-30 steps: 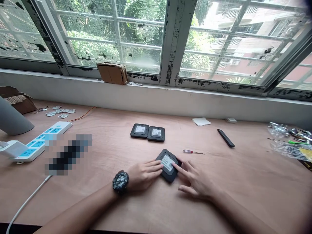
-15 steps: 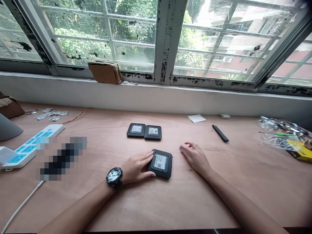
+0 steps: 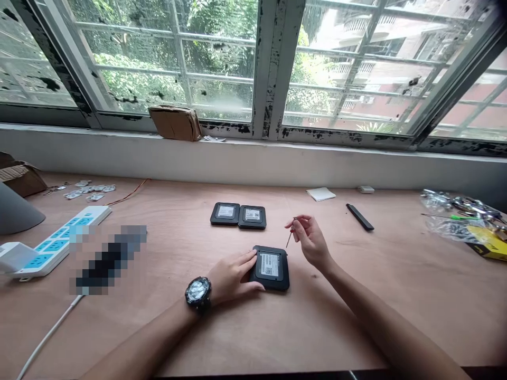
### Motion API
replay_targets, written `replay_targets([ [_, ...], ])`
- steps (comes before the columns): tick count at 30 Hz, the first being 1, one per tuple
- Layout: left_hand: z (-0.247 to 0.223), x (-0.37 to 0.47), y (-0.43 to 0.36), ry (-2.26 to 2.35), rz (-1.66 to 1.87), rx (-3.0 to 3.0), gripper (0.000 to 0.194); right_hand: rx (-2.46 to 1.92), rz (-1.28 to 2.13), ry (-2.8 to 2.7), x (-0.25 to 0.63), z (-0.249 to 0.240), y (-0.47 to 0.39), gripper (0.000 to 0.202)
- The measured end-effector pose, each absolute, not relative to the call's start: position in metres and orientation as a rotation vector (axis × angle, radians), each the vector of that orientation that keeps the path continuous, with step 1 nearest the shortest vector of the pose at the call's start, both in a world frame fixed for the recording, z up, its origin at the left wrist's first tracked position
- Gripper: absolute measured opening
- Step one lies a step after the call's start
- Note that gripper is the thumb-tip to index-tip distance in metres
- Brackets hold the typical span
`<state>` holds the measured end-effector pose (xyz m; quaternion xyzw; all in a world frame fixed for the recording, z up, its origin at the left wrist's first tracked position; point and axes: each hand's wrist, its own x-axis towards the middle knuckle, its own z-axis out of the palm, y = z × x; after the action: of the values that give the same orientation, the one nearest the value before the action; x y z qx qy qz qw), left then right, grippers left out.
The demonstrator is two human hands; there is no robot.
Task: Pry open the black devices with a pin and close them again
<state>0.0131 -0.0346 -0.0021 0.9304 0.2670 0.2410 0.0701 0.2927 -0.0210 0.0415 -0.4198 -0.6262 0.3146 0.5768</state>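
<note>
A black square device with a white label (image 3: 270, 265) lies flat on the wooden table. My left hand (image 3: 235, 276), with a watch on its wrist, grips the device's left edge between thumb and fingers. My right hand (image 3: 311, 240) is raised beyond the device's upper right corner, its fingers pinched on a thin screwdriver (image 3: 288, 240) whose tip points down near that corner. Farther back, two similar black devices (image 3: 225, 214) (image 3: 252, 217) lie side by side.
A white power strip (image 3: 65, 237) and a blurred dark item (image 3: 109, 262) lie left. A black strip (image 3: 359, 217), a white pad (image 3: 320, 194) and plastic bags (image 3: 455, 227) with a yellow box (image 3: 491, 243) are on the right. The window wall bounds the back.
My right hand has lifted off the table, and a thin screwdriver now shows in its fingers. My left hand still holds the device. The view has shifted slightly.
</note>
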Motion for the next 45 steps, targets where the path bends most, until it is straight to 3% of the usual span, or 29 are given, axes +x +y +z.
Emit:
replay_targets([
  [5,0.007,0.005,-0.027,0.781,0.765,2.676,0.040,-0.886,0.827,-1.407,0.276,0.033,-0.027,0.020],
  [9,0.009,-0.001,-0.022,0.813,0.817,2.610,0.031,-0.887,0.856,-1.411,0.276,0.030,-0.031,0.018],
  [14,0.006,-0.001,-0.022,0.819,0.816,2.620,0.032,-0.879,0.861,-1.426,0.278,0.030,-0.031,0.016],
  [19,0.005,0.003,-0.025,0.791,0.818,2.657,0.031,-0.945,0.951,-1.635,0.288,0.036,-0.035,0.035],
  [25,0.008,0.002,-0.026,0.778,0.778,2.689,0.030,-1.024,0.879,-1.631,0.295,0.045,-0.032,0.020],
  [31,0.009,0.002,-0.031,0.772,0.731,2.756,0.029,-0.924,1.135,-1.650,0.294,0.053,-0.031,0.025],
  [37,0.010,0.001,-0.035,0.803,0.668,2.789,0.029,-0.900,0.728,-1.416,0.265,0.058,-0.027,0.026],
  [45,0.017,0.002,-0.037,0.766,0.652,2.798,0.027,-0.942,0.822,-1.580,0.228,0.038,-0.011,0.032],
])
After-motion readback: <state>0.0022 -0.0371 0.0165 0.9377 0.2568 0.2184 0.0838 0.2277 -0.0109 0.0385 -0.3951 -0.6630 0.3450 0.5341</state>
